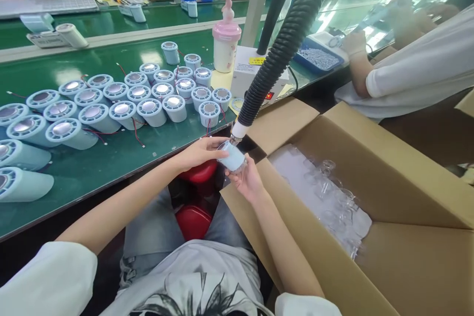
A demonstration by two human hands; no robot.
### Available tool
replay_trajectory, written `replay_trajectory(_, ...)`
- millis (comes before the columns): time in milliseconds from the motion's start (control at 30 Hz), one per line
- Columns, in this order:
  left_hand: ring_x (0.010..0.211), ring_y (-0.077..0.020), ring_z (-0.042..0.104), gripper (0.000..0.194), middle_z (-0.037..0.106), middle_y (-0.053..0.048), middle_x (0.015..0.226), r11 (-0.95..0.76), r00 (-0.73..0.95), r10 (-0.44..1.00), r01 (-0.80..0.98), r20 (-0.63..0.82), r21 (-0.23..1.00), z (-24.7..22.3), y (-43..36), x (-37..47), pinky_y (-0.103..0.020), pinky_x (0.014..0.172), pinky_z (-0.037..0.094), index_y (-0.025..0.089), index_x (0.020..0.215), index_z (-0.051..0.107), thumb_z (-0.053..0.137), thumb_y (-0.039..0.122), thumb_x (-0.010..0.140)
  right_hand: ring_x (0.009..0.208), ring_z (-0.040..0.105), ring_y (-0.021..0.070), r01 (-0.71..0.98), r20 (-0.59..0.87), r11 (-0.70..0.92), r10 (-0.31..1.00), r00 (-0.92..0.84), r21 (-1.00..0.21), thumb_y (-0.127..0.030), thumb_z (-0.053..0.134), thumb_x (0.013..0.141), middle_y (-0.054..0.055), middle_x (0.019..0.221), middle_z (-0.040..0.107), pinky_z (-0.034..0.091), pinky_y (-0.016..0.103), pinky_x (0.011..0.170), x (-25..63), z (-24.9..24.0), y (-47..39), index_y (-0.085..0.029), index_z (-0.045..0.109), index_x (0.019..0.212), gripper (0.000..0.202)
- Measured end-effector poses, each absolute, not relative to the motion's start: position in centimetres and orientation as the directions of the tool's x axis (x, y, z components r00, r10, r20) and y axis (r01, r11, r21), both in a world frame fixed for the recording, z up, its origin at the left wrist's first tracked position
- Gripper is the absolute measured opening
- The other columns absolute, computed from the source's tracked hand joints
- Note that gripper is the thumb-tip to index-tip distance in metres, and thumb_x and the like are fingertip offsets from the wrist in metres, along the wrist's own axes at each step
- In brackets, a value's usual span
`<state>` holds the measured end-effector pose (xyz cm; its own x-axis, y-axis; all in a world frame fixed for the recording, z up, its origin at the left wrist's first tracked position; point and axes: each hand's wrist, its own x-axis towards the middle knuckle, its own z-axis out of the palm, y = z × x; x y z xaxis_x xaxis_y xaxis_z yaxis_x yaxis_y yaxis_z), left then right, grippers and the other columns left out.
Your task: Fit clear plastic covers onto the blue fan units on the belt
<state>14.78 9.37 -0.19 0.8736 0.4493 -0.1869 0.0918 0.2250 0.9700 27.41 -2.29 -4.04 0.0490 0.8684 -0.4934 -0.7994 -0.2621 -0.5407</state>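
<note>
A light blue cylinder (233,157), with clear plastic at its lower end, is tilted between both hands beneath the hose's nozzle (237,133). My left hand (202,153) grips its upper side, thumb across the blue wall. From below and the right, my right hand (247,180) has its fingers wrapped round the clear lower end. The nozzle's metal tip is at the cylinder's upper rim; whether they touch I cannot tell. Similar light blue housings (151,111), with round metal discs on top and some red and black wires, stand in rows on the green belt (122,163).
An open cardboard box (418,247) with clear plastic cups (333,192) stands at my right. The black corrugated hose (281,44) hangs over a white machine (246,66) beside a pink-lidded bottle (225,47). A co-worker's arm (359,64) is at right; others sit across the belt.
</note>
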Motion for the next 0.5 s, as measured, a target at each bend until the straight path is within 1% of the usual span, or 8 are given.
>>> replay_trajectory(100, 0.112, -0.0247, 0.058, 0.056, 0.067, -0.010, 0.116, 0.188, 0.867, 0.463, 0.107, -0.184, 0.976, 0.1, 9.5, 14.3, -0.039, 0.099, 0.042, 0.015, 0.120, 0.060, 0.077, 0.033, 0.069, 0.039, 0.051, 0.0081, -0.787, -0.485, -0.278, 0.874, 0.030, -0.550, -0.045, 0.020, 0.096, 0.003, 0.058, 0.063, 0.036, 0.014, 0.032, 27.2, -3.9, -2.3, -0.014, 0.057, 0.094, 0.049)
replay_trajectory(167, 0.108, -0.0243, 0.059, 0.055, 0.068, -0.010, 0.112, 0.183, 0.837, 0.509, 0.122, -0.200, 0.975, 0.3, 9.4, 14.1, -0.037, 0.096, 0.044, 0.014, 0.116, 0.062, 0.078, 0.031, 0.066, 0.041, 0.052, 0.0085, -0.768, -0.476, -0.281, 0.878, 0.036, -0.575, -0.046, 0.022, 0.095, 0.003, 0.058, 0.063, 0.036, 0.014, 0.032, 27.0, -3.9, -2.3, -0.015, 0.058, 0.092, 0.047)
replay_trajectory(233, 0.102, -0.0229, 0.061, 0.052, 0.070, -0.010, 0.106, 0.188, 0.799, 0.562, 0.127, -0.213, 0.974, 0.5, 9.2, 13.9, -0.034, 0.092, 0.046, 0.012, 0.110, 0.064, 0.079, 0.028, 0.063, 0.042, 0.054, 0.0091, -0.736, -0.470, -0.274, 0.880, 0.067, -0.619, -0.048, 0.029, 0.093, 0.003, 0.059, 0.064, 0.037, 0.014, 0.033, 26.9, -4.0, -2.4, -0.015, 0.058, 0.088, 0.044)
replay_trajectory(300, 0.095, -0.0198, 0.062, 0.047, 0.070, -0.007, 0.100, 0.187, 0.757, 0.619, 0.113, -0.207, 0.976, 0.7, 8.7, 13.6, -0.030, 0.086, 0.048, 0.012, 0.106, 0.064, 0.077, 0.025, 0.062, 0.042, 0.055, 0.0101, -0.688, -0.468, -0.254, 0.872, 0.140, -0.680, -0.051, 0.039, 0.088, 0.004, 0.058, 0.064, 0.038, 0.015, 0.034, 27.1, -3.9, -3.1, -0.016, 0.057, 0.084, 0.039)
replay_trajectory(367, 0.082, -0.0152, 0.061, 0.037, 0.070, -0.003, 0.089, 0.227, 0.637, 0.732, 0.105, -0.241, 0.968, 0.8, 7.9, 13.3, -0.023, 0.075, 0.049, 0.013, 0.098, 0.065, 0.073, 0.022, 0.064, 0.042, 0.055, 0.0115, -0.621, -0.459, -0.207, 0.843, 0.279, -0.756, -0.052, 0.050, 0.080, 0.003, 0.056, 0.064, 0.041, 0.018, 0.036, 28.3, -3.6, -5.1, -0.017, 0.055, 0.082, 0.035)
replay_trajectory(433, 0.064, -0.0110, 0.057, 0.021, 0.067, 0.001, 0.073, 0.311, 0.448, 0.833, 0.104, -0.324, 0.945, 0.8, 7.0, 12.8, -0.018, 0.058, 0.046, 0.013, 0.087, 0.065, 0.063, 0.023, 0.069, 0.043, 0.056, 0.0126, -0.542, -0.430, -0.135, 0.772, 0.467, -0.829, -0.052, 0.060, 0.071, -0.001, 0.058, 0.064, 0.044, 0.020, 0.039, 30.7, -3.0, -9.5, -0.020, 0.051, 0.086, 0.036)
replay_trajectory(467, 0.056, -0.0101, 0.053, 0.019, 0.065, 0.001, 0.065, 0.351, 0.394, 0.845, 0.103, -0.362, 0.931, 0.7, 6.5, 12.5, -0.017, 0.051, 0.044, 0.013, 0.083, 0.064, 0.053, 0.025, 0.074, 0.046, 0.058, 0.0130, -0.482, -0.402, -0.092, 0.697, 0.594, -0.871, -0.051, 0.062, 0.069, -0.002, 0.061, 0.064, 0.046, 0.021, 0.043, 32.2, -2.6, -12.8, -0.022, 0.050, 0.089, 0.038)
replay_trajectory(500, 0.050, -0.0101, 0.050, 0.023, 0.063, 0.001, 0.059, 0.388, 0.360, 0.843, 0.110, -0.401, 0.915, 0.7, 6.1, 12.2, -0.017, 0.046, 0.041, 0.013, 0.080, 0.064, 0.044, 0.025, 0.078, 0.048, 0.059, 0.0135, -0.403, -0.372, -0.083, 0.583, 0.722, -0.911, -0.050, 0.063, 0.067, -0.004, 0.064, 0.064, 0.048, 0.023, 0.046, 33.6, -2.2, -16.9, -0.023, 0.048, 0.093, 0.040)
